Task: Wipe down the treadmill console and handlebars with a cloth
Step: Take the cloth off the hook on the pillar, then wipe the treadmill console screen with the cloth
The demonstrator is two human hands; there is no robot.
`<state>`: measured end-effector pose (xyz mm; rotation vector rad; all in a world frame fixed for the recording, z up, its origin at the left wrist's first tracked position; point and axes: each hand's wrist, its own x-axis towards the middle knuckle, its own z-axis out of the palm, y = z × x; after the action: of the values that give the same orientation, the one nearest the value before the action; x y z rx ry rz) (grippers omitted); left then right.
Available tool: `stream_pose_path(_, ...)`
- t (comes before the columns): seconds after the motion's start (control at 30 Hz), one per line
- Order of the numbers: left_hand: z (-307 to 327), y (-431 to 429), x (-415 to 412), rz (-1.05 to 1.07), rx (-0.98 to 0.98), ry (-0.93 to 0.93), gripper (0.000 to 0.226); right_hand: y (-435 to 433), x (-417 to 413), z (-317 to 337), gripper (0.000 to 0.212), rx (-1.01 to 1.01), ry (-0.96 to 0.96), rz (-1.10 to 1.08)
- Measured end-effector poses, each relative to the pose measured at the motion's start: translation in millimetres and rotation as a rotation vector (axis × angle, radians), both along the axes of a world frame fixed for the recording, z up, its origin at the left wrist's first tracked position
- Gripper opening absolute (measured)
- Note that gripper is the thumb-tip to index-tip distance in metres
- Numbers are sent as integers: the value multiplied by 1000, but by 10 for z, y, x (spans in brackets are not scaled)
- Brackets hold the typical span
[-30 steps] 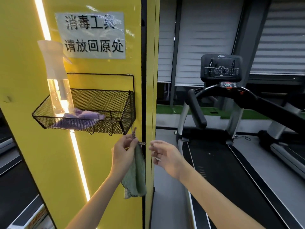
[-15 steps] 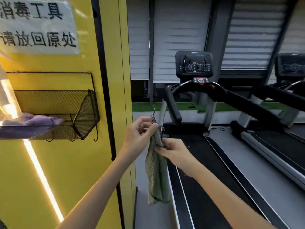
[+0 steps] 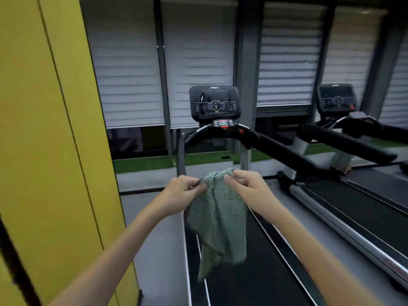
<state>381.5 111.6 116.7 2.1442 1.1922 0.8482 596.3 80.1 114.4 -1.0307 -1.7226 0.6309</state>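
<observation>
— How are the hands placed?
— Both arms reach forward, forearms converging. The left hand (image 3: 183, 191) pinches one top corner of the cloth (image 3: 218, 219) between thumb and curled fingers. The right hand (image 3: 247, 186) pinches the top edge just beside it, knuckles up, thumb on the near side.
— And the cloth itself?
— Pale green with a dark stitched border. It hangs in loose folds from the two grips, over the near end of the treadmill belt (image 3: 254, 272). Its lower corner seems to hang free of the belt, though the angle makes that hard to judge.
— Where is it relative to the machine?
— Well short of the console (image 3: 214, 102), which stands upright ahead, above the hands. The handlebars (image 3: 284, 152) curve out from under it. The right one runs back toward the person, passing to the right of the right hand and apart from it.
— What else is around?
— A yellow wall panel (image 3: 55, 151) on the left, closed blinds (image 3: 128, 62) behind, a second treadmill (image 3: 336, 99) to the right, and a green strip (image 3: 143, 164) of floor under the windows.
</observation>
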Motion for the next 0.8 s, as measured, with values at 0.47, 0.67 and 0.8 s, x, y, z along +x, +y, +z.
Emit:
stream_pose_path(0.47, 373, 1234, 1749, -62, -6, 128, 53, 1150, 1862, 227, 26, -231, 190, 8)
stream_pose_path(0.67, 327, 2167, 2110, 143, -23, 152, 29, 1887, 2362, 232, 53, -281, 127, 24)
stream_pose_path(0.8, 282, 2957, 2275, 91, -363, -250, 31, 2724, 2560, 290, 53, -294, 246, -121)
